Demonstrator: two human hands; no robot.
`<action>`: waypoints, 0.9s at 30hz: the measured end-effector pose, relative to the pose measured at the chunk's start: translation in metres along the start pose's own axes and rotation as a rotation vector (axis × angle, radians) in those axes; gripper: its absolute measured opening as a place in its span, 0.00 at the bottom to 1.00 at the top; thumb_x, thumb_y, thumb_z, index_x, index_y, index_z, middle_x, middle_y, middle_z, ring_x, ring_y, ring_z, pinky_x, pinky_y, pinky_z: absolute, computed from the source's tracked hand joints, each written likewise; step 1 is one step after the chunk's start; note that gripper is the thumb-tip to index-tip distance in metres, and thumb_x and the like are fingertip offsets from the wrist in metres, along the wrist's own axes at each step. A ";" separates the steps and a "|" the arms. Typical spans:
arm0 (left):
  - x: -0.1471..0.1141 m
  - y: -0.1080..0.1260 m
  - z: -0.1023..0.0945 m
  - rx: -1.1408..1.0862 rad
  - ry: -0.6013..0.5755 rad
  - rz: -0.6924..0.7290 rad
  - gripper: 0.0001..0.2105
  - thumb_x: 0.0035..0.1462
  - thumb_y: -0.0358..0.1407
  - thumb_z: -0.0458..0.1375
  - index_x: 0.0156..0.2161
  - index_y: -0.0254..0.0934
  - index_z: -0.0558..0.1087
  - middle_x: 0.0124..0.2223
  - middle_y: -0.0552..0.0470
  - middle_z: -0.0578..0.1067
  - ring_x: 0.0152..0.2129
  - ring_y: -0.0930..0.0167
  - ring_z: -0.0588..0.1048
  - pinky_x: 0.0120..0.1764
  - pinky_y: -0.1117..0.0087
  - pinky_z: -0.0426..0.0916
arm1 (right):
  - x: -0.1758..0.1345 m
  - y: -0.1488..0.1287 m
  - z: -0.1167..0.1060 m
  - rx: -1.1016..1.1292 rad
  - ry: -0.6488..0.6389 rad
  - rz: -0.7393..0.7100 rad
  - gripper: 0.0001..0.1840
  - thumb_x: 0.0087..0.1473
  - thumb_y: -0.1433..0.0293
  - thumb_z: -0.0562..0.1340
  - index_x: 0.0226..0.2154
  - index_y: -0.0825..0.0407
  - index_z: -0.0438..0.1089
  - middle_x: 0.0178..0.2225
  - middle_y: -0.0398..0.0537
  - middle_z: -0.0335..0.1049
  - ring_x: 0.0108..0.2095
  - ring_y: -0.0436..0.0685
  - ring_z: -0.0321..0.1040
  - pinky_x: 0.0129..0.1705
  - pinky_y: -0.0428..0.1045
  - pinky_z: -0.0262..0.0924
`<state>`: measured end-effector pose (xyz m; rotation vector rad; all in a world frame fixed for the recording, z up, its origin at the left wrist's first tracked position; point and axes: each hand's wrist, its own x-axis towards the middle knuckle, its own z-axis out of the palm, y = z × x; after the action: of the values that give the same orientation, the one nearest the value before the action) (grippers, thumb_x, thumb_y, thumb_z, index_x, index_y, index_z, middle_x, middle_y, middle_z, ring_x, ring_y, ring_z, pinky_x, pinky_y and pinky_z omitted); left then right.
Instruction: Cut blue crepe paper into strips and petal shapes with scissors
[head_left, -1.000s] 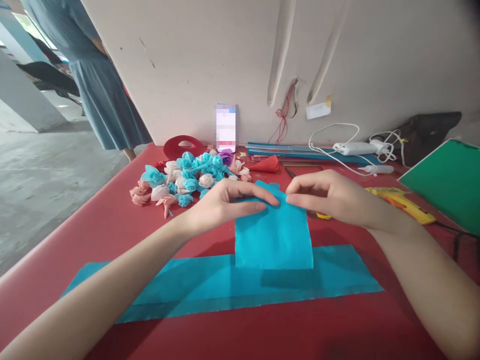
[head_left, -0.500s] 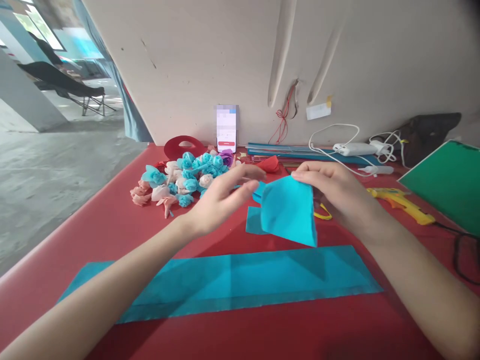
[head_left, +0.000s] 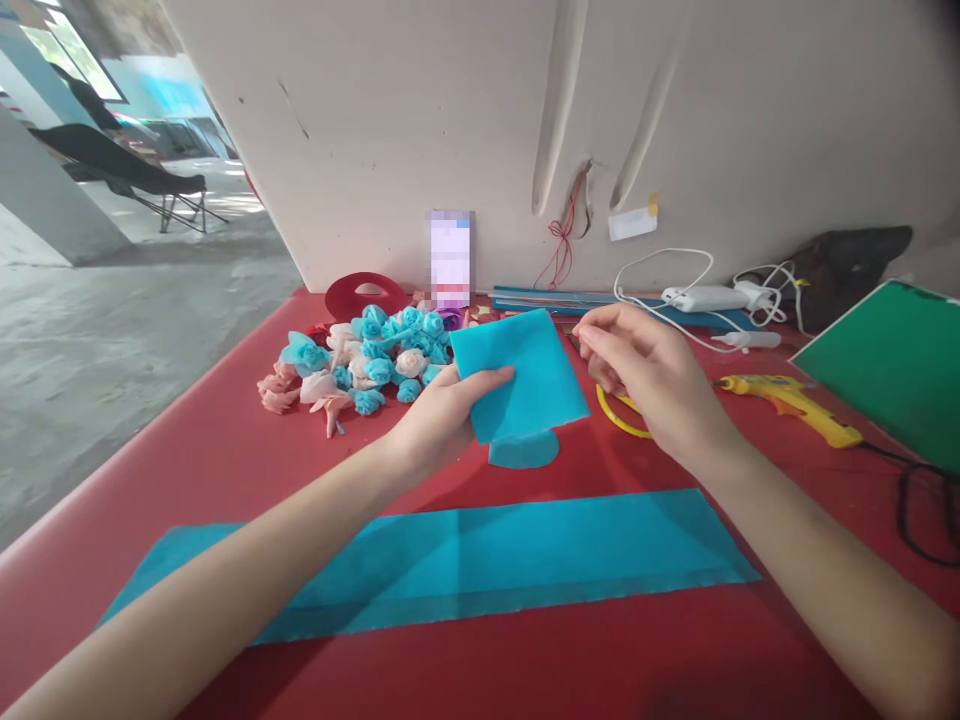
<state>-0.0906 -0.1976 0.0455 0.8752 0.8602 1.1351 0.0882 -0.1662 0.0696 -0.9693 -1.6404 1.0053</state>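
My left hand (head_left: 439, 410) grips a folded square of turquoise paper (head_left: 529, 375), thumb lying across its face. Below that square, a smaller turquoise piece with a rounded edge (head_left: 525, 450) shows on the table. My right hand (head_left: 637, 370) is just right of the paper, apart from it, with fingers curled and closed around yellow-handled scissors (head_left: 622, 418). Only a yellow loop of the scissors shows clearly; my fingers hide much of the rest. A long turquoise strip (head_left: 525, 555) lies flat in front, partly under my left forearm.
Turquoise, white and pink paper flowers (head_left: 367, 365) are heaped at the left on the red table (head_left: 525, 660). A phone (head_left: 450, 258) leans on the wall behind. To the right are a yellow glue gun (head_left: 795, 400), a white power strip (head_left: 705, 298) and a green board (head_left: 892, 370).
The square of paper has passed from my right hand to my left and turned. My right hand has moved slightly left and down onto the scissors, whose yellow loop has shifted left.
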 end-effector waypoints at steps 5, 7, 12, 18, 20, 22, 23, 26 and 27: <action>-0.002 0.002 0.006 -0.106 0.074 -0.010 0.17 0.60 0.35 0.55 0.54 0.36 0.66 0.51 0.45 0.75 0.46 0.62 0.75 0.49 0.62 0.71 | 0.001 0.007 0.000 -0.185 -0.188 0.049 0.21 0.57 0.54 0.55 0.20 0.50 0.59 0.21 0.40 0.58 0.24 0.49 0.59 0.25 0.46 0.52; -0.002 0.002 0.008 -0.120 0.076 -0.014 0.19 0.60 0.37 0.55 0.56 0.36 0.65 0.51 0.45 0.74 0.47 0.61 0.74 0.51 0.61 0.71 | 0.000 0.006 0.002 -0.213 -0.184 0.042 0.21 0.57 0.54 0.54 0.21 0.50 0.60 0.19 0.39 0.58 0.22 0.49 0.59 0.23 0.46 0.52; -0.003 -0.003 0.007 -0.110 0.005 -0.022 0.21 0.59 0.35 0.56 0.58 0.36 0.63 0.52 0.44 0.74 0.46 0.61 0.75 0.49 0.61 0.72 | -0.002 0.001 0.004 -0.173 -0.171 0.093 0.16 0.57 0.54 0.55 0.28 0.49 0.64 0.12 0.35 0.57 0.11 0.47 0.56 0.14 0.44 0.51; -0.003 -0.008 0.006 -0.049 -0.020 -0.021 0.23 0.59 0.32 0.57 0.59 0.38 0.61 0.52 0.43 0.73 0.40 0.62 0.77 0.35 0.67 0.77 | 0.001 0.005 0.002 -0.226 -0.130 0.052 0.14 0.59 0.59 0.54 0.28 0.50 0.65 0.13 0.35 0.57 0.11 0.47 0.57 0.13 0.44 0.50; -0.004 -0.009 0.007 -0.060 -0.022 -0.037 0.21 0.59 0.32 0.56 0.58 0.37 0.62 0.51 0.43 0.74 0.39 0.63 0.78 0.35 0.68 0.77 | 0.002 0.006 0.003 -0.213 -0.129 0.069 0.14 0.60 0.60 0.53 0.28 0.50 0.64 0.15 0.36 0.60 0.12 0.48 0.60 0.14 0.44 0.52; -0.004 -0.010 0.007 -0.081 -0.043 -0.043 0.19 0.60 0.32 0.56 0.56 0.36 0.65 0.50 0.43 0.75 0.39 0.64 0.78 0.38 0.67 0.76 | 0.002 0.005 0.003 -0.208 -0.137 0.087 0.13 0.60 0.60 0.53 0.29 0.50 0.64 0.14 0.36 0.60 0.11 0.48 0.58 0.13 0.44 0.51; -0.004 -0.011 0.008 -0.091 -0.057 -0.042 0.18 0.60 0.32 0.56 0.55 0.35 0.66 0.50 0.43 0.75 0.39 0.64 0.78 0.39 0.66 0.76 | 0.001 0.005 0.004 -0.217 -0.132 0.084 0.12 0.59 0.60 0.54 0.30 0.49 0.64 0.14 0.35 0.59 0.11 0.48 0.57 0.12 0.44 0.50; -0.003 -0.014 0.007 -0.101 -0.079 -0.046 0.15 0.60 0.32 0.56 0.52 0.33 0.69 0.48 0.42 0.76 0.39 0.64 0.78 0.41 0.65 0.76 | 0.000 0.004 0.004 -0.276 -0.085 0.035 0.11 0.59 0.62 0.55 0.28 0.49 0.64 0.13 0.35 0.57 0.11 0.47 0.55 0.13 0.45 0.48; -0.003 -0.015 0.007 -0.102 -0.081 -0.046 0.14 0.60 0.32 0.56 0.51 0.32 0.69 0.48 0.42 0.76 0.39 0.64 0.78 0.41 0.65 0.76 | -0.001 0.004 0.004 -0.290 -0.072 0.023 0.11 0.59 0.62 0.54 0.28 0.49 0.64 0.13 0.35 0.57 0.11 0.47 0.55 0.13 0.45 0.49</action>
<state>-0.0796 -0.2046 0.0356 0.8077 0.7458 1.0874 0.0849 -0.1660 0.0644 -1.1558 -1.8741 0.8397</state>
